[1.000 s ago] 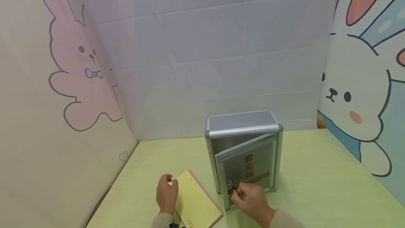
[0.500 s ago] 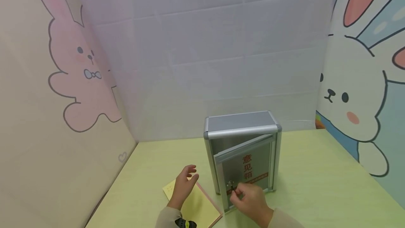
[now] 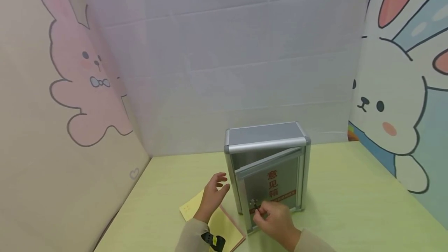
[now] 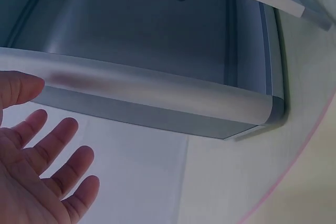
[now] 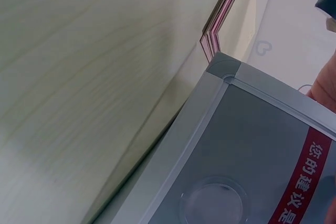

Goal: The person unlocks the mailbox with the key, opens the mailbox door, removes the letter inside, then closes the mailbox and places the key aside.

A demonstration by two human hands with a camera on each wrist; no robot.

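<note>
Through my cameras I see the box (image 3: pixel 266 134) in silver and grey; its door (image 3: pixel 256 186) is grey too, with red letters (image 3: pixel 272 184) and a red band (image 5: pixel 303 178) carrying white writing (image 5: pixel 314 151). The paper stack (image 3: pixel 226 229) is yellow with pink edges. The table (image 3: pixel 350 189) is pale yellow-green with faint wood grain.

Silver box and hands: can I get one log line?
door: ajar | right hand: pinching small dark piece at lock | left hand: beside box, holding nothing | yellow paper stack: on table
</note>
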